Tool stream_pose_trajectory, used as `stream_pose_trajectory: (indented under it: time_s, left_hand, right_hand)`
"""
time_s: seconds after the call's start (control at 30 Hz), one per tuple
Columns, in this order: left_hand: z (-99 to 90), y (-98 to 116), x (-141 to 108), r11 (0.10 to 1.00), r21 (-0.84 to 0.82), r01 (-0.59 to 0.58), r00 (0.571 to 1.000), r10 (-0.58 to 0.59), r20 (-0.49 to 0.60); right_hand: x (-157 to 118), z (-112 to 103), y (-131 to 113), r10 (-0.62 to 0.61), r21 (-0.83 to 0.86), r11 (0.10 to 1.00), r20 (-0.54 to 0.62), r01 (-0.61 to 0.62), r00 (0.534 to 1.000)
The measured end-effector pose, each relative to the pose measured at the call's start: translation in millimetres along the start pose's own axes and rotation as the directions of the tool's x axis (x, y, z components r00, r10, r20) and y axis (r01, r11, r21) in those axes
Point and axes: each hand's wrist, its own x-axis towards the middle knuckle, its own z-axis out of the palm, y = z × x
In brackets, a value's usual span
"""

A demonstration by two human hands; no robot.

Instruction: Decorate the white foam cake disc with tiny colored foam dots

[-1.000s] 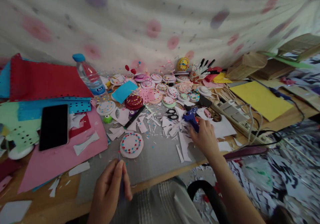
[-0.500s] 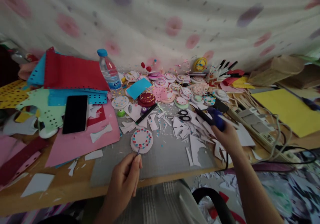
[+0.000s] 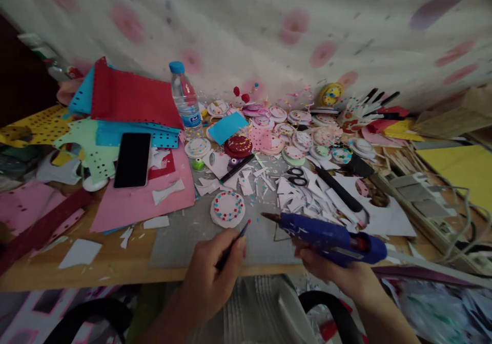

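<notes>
My left hand [image 3: 215, 264] pinches a thin dark pointed tool [image 3: 229, 249], with a tiny red piece [image 3: 249, 221] at its tip. My right hand [image 3: 334, 272] is wrapped around a blue glue gun [image 3: 326, 237], whose nozzle points left toward that tip without touching it. Just beyond my left hand, a round white disc [image 3: 227, 209] with a ring of red and blue pieces lies on the grey mat [image 3: 172, 249]. A black pen [image 3: 237, 168] rests farther back.
Decorated discs [image 3: 238, 146] crowd the back beside a water bottle [image 3: 187, 103]. A phone [image 3: 132, 160] lies on pink sheets at left. Scissors [image 3: 296, 176], paper scraps and a black-handled tool [image 3: 340, 190] sit right of centre. A power strip [image 3: 418, 200] stands at the right.
The glue gun has come up to the front, turned with its nozzle leftward. My left hand's tool tip has left the disc and moved right. The view has shifted too.
</notes>
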Motion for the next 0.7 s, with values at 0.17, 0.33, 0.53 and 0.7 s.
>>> stream_pose_trajectory:
  time_s: [0.17, 0.33, 0.53, 0.7]
  left_hand:
    - [-2.3, 1, -2, 0.998, -0.043, 0.044, 0.997, -0.041, 0.068]
    - [-3.7, 2, -2, 0.998, -0.061, 0.029, 0.995, -0.023, 0.096]
    - [-4.5, 3, -1, 0.997, -0.066, 0.041, 0.994, -0.034, 0.105]
    - [-4.8, 3, -1, 0.996, -0.073, 0.049, 0.991, -0.039, 0.125]
  right_hand:
    - [1, -2, -6, -0.013, -0.046, 0.999, 0.079, 0.017, 0.997]
    - [-4, 0, 5, -0.015, -0.053, 0.998, 0.049, 0.017, 0.999]
    - [-11, 1, 22, -0.008, -0.09, 0.996, -0.077, 0.001, 0.997]
    - [-11, 0, 21, 0.0, -0.115, 0.993, -0.07, -0.008, 0.998]
